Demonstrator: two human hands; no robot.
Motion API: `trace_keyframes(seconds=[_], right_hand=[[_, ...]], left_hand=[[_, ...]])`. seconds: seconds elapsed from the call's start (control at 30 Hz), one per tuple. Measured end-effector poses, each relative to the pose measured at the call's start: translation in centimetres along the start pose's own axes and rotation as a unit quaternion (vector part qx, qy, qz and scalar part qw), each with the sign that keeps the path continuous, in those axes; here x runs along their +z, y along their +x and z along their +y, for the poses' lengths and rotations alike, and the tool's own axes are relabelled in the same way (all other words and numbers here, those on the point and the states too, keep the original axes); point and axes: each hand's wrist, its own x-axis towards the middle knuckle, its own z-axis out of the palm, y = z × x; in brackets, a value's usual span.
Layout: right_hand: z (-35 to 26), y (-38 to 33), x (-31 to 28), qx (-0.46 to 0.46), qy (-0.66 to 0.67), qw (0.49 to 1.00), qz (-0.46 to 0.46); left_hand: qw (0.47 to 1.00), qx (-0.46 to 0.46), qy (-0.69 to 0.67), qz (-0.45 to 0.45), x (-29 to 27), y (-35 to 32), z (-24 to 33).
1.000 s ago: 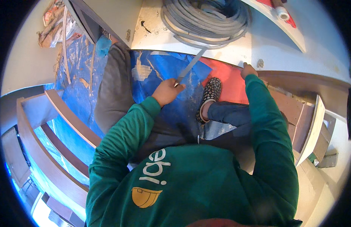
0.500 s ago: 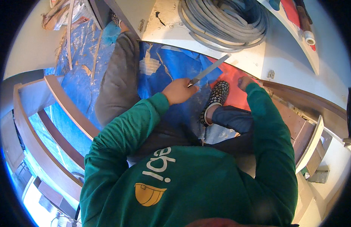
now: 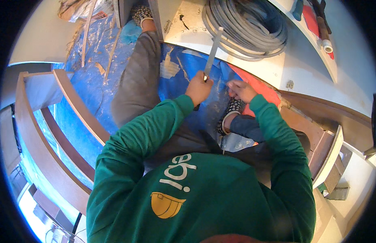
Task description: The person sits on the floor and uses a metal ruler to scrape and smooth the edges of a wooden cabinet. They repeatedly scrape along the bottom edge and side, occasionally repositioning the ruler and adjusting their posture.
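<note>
My left hand [image 3: 199, 88] is closed around the handle of a long flat-bladed tool [image 3: 214, 50]. Its grey blade points away from me, its tip over the edge of the coil of hose. A bit of shiny metal shows where the blade leaves my fist, and a dark end sticks out below it. My right hand [image 3: 243, 91] hovers just right of it, above my dotted shoe [image 3: 235, 106], with fingers curled in and thumb and fingertips together. Whether anything is pinched there cannot be made out. The two hands are apart.
A grey coil of hose [image 3: 220, 24] rests on a white panel [image 3: 178, 34] ahead. Blue sheeting [image 3: 89, 77] and a red sheet [image 3: 273, 95] cover the floor. Wooden frames [image 3: 80, 107] stand left, brown boards [image 3: 309, 129] right. Tools, including a dark-handled one [image 3: 323, 30], lie at the upper right.
The blade has swung from slanting right to pointing almost straight ahead. My right hand has moved left, closer to my left hand. The whole view has shifted slightly.
</note>
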Motion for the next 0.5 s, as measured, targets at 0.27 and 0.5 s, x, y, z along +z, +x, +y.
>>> trace_keyframes(seconds=[0.27,0.5], right_hand=[[-9.7,2.9,7.7,-0.073,0.308,0.945,0.086],[-7.0,7.2,8.7,-0.158,0.246,0.936,0.197]], left_hand=[[0.999,0.024,-0.014,0.027,1.1,-0.4,-1.3],[0.984,0.060,0.146,-0.079,-1.9,0.6,0.2]])
